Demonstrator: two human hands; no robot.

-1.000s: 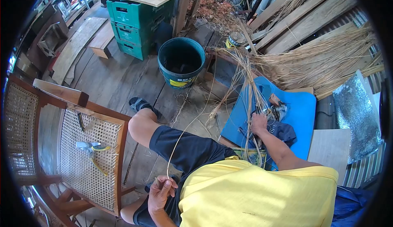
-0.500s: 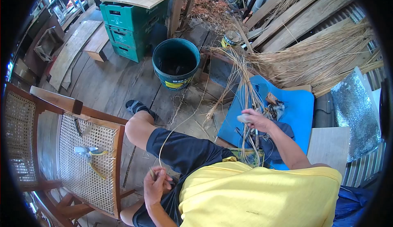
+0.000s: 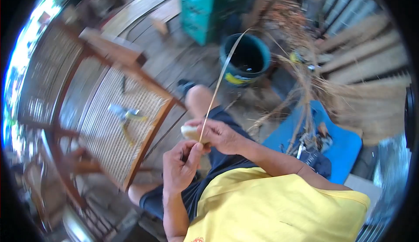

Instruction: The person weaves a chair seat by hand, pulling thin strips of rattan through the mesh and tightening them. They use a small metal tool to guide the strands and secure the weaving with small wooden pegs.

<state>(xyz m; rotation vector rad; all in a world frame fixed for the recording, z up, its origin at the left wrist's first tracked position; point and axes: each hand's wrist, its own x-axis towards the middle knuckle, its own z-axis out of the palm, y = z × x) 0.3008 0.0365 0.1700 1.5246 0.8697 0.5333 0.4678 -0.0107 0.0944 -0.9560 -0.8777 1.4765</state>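
Observation:
Above my lap, my left hand (image 3: 181, 165) pinches a long rattan strand (image 3: 219, 82) between thumb and fingers. The strand rises from there and arches past the bucket. My right hand (image 3: 222, 136) is right beside the left, closed round a pale, rounded lump (image 3: 190, 132) whose kind I cannot make out. The strand runs against this hand's fingers. To the left stands a wooden chair (image 3: 150, 143) with a woven cane seat (image 3: 107, 133). Pliers (image 3: 124, 113) with yellow handles lie on that seat, near a dark slender tool (image 3: 123, 84).
A green bucket (image 3: 258, 45) with dark contents stands ahead, beside stacked green crates (image 3: 196, 10). On the right, a blue board (image 3: 345, 148) carries tools and a dark cloth (image 3: 316, 163). Loose rattan strands (image 3: 307, 84) and wooden planks (image 3: 362, 63) lie beyond it.
My right hand has come left from over the blue board, bringing the pale lump to the left hand and the strand. My view has swung left, and the strand now arches higher.

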